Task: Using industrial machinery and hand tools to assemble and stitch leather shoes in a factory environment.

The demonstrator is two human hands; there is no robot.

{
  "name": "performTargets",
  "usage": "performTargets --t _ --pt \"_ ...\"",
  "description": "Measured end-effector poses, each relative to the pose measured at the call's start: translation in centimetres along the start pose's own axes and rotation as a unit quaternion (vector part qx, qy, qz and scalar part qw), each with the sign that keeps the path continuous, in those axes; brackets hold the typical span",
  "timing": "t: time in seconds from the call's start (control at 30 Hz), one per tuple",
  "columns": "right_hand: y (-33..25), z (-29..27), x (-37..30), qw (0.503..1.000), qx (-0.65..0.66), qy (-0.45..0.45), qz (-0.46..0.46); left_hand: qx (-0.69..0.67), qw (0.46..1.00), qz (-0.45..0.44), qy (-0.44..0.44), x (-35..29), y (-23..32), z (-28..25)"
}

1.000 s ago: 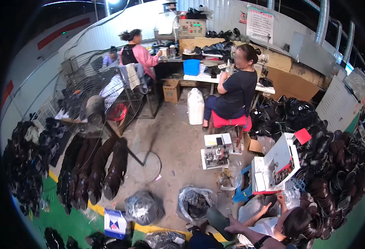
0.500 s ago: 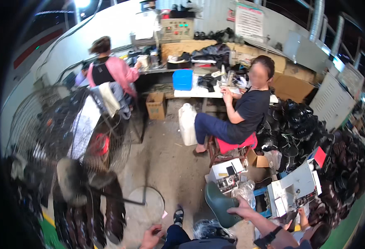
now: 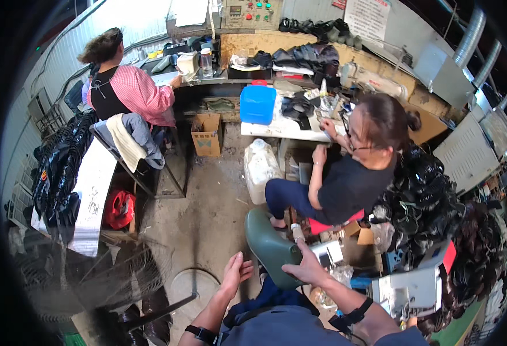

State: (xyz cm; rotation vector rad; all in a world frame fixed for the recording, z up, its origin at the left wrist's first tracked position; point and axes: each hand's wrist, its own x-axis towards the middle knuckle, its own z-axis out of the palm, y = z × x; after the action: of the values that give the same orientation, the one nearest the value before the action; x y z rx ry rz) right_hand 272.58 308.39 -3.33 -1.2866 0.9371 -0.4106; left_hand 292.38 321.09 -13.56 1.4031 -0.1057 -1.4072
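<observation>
Low in front of my body, a dark green rubber boot (image 3: 269,245) is held in my right hand (image 3: 311,266). My thumb and fingers close around its edge on the right side, and the toe end points up and away to the left. To the left of the boot, my left hand (image 3: 237,275) is in the air with its fingers apart, holding nothing and not touching the boot. Dark bands circle both my wrists.
A seated co-worker (image 3: 346,179) is ahead to the right, beside a white workbench (image 3: 259,131). Another co-worker (image 3: 118,98) stands far left. A wire-caged fan (image 3: 100,282) is at near left. Piles of black footwear (image 3: 421,190) and a white machine (image 3: 406,291) stand to the right.
The boot in my right hand has moved left and up. My left hand has risen toward it. My view has shifted forward, and the seated co-worker leans with lowered head.
</observation>
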Motion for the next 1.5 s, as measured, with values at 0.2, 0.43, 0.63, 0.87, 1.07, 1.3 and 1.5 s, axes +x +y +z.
performTargets --t 0.2,0.43,0.63,0.87,1.07,1.3,1.5 --pt "1.3 -1.6 9.6 0.979 -0.184 0.008 -0.086 -0.175 0.981 -0.007 -0.082 10.9 6.0 3.7" --pt "-5.6 -1.3 17.3 0.95 -0.303 -0.015 -0.071 -0.294 0.944 -0.103 -0.109 20.4 12.3 7.0" --pt "-10.5 1.3 27.3 0.969 -0.229 -0.043 -0.079 -0.258 0.956 -0.063 -0.126 28.6 21.9 4.2" --pt "-12.0 8.9 45.3 0.989 -0.124 -0.049 -0.062 -0.231 0.971 -0.042 -0.05 40.1 37.7 -3.2" --pt "-19.2 14.8 61.6 0.996 0.074 0.009 -0.059 -0.128 0.991 -0.016 -0.04 49.1 53.2 -7.2" --pt "-28.2 21.9 70.4 0.987 -0.114 -0.038 -0.102 -0.052 0.99 0.082 -0.106 47.0 61.1 -9.7" --pt "-32.0 24.6 77.0 0.949 -0.109 -0.188 -0.228 -0.231 0.97 0.049 -0.051 51.2 69.5 -15.3"
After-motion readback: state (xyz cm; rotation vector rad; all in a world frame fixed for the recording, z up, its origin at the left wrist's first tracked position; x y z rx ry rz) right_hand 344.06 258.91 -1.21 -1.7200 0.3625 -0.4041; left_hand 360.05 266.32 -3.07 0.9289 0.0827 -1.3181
